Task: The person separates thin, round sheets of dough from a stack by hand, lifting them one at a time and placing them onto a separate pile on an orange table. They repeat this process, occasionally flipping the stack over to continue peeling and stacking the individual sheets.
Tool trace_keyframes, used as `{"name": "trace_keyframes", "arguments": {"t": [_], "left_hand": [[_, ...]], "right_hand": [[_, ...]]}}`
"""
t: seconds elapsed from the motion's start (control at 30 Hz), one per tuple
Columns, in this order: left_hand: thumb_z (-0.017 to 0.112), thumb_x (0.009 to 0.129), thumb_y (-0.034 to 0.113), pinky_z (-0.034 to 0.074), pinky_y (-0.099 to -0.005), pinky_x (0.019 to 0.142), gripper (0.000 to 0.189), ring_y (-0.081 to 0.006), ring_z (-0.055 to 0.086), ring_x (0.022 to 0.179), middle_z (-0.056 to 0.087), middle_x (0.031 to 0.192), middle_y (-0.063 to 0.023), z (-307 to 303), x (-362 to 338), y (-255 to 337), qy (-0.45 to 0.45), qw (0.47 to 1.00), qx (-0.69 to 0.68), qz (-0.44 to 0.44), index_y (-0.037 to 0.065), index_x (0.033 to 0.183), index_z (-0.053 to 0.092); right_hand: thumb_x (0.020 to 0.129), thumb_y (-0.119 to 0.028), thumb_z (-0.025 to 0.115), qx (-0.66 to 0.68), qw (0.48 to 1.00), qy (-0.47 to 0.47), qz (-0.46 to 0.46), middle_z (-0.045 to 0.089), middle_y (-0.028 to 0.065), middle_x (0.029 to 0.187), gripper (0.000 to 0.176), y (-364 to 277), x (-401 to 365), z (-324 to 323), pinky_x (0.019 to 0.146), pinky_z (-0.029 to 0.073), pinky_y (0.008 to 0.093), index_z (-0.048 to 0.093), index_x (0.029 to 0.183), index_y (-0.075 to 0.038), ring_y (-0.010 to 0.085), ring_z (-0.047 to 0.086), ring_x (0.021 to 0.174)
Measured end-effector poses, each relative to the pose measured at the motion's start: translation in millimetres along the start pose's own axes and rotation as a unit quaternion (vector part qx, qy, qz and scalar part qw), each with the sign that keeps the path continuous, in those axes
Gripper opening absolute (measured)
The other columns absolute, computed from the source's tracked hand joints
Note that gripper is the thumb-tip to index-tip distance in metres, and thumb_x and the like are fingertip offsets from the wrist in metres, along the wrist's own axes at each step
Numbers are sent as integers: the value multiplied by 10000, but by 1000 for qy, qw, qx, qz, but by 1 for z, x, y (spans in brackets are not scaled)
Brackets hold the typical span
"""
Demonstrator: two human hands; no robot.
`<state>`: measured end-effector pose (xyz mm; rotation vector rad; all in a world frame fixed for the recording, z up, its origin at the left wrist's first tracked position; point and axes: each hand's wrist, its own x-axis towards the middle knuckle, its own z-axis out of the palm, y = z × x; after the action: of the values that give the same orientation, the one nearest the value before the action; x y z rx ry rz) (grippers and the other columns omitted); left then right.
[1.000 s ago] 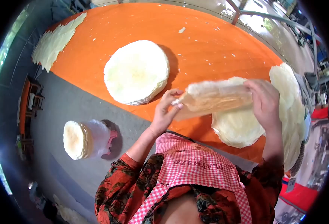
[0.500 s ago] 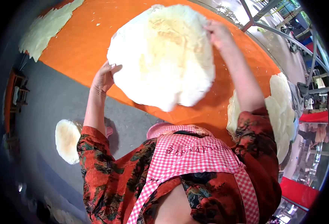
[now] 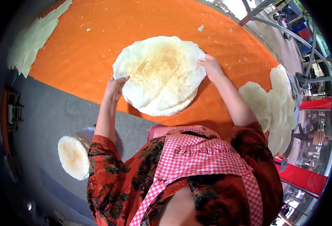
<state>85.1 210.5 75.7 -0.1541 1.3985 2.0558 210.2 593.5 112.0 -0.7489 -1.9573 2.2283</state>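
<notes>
A large round flatbread, pale with a browned centre, forms a stack (image 3: 160, 75) low over the orange table near its front edge. More than one layer shows at its lower right rim. My left hand (image 3: 115, 88) grips the left rim, its thumb on top. On the opposite side, my right hand (image 3: 211, 67) holds the right rim between thumb and fingers. Whether the stack touches the table is hard to tell.
The orange table (image 3: 87, 56) bears small crumbs. Thin pale sheets (image 3: 34, 41) lie at its far left, overlapping round sheets (image 3: 279, 109) at the right. Another flatbread stack (image 3: 73, 157) is low at the left. Metal bars (image 3: 282, 28) stand at the back right.
Both hands have brought the flatbread down and nearer the table, and it looks smaller and flatter. The view has shifted slightly, showing more of the sheets at the right.
</notes>
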Motion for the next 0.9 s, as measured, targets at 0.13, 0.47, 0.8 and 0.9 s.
{"name": "trace_keyframes", "arguments": {"t": [0.13, 0.47, 0.8, 0.9], "left_hand": [[644, 797, -45, 545, -363, 844, 497, -290, 644, 966, 604, 1125, -208, 3, -9, -7, 17, 999, 48, -1, -81, 1253, 450], [712, 743, -33, 543, -306, 666, 510, -228, 640, 819, 605, 995, -161, -4, 15, -28, 152, 966, 174, 113, -52, 1180, 449], [707, 730, 122, 329, -532, 1007, 672, -380, 358, 1296, 363, 1403, -211, 50, -23, -19, 181, 616, 691, 333, 106, 1347, 444], [726, 746, 201, 244, -575, 1068, 677, -375, 267, 1371, 318, 1457, -185, 80, -49, -29, 51, 590, 714, 375, 143, 1360, 448]], "right_hand": [[865, -5, 572, -55, 996, 45, 49, 654, 107, 1043, 285, 10, -29, -8, 786, 546, 335, 562, 1147, 33, 189, 655, 893], [819, 25, 591, -57, 991, 115, -24, 655, 85, 899, 148, 45, -23, 8, 705, 502, 307, 594, 966, 42, 158, 629, 784], [782, -39, 669, -449, 871, 188, -71, 604, 140, 1113, 315, 46, -19, 1, 849, 462, 353, 563, 1078, -27, 262, 589, 1005], [787, -105, 679, -582, 727, 217, -294, 467, 163, 1317, 469, 12, -44, 27, 965, 391, 426, 500, 1219, -64, 339, 460, 1194]]}}
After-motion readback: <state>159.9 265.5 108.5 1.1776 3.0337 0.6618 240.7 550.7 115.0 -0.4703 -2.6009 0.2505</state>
